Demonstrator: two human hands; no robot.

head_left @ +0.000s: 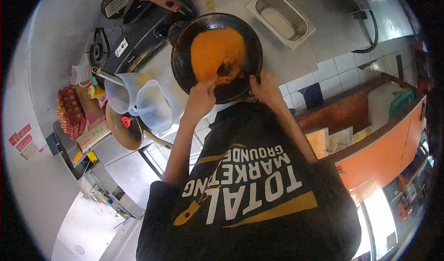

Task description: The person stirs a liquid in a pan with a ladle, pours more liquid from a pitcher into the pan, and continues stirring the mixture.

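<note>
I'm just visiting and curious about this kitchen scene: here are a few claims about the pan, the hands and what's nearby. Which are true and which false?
1. The dark pan holds something orange. True: an orange omelette-like layer covers part of it.
2. Both hands are at the pan's near edge. True: left hand, right hand.
3. The metal tray is full of eggs. False: it looks almost empty; eggs are stacked at the left.
4. The plastic jugs sit inside the pan. False: they stand beside it.
</note>
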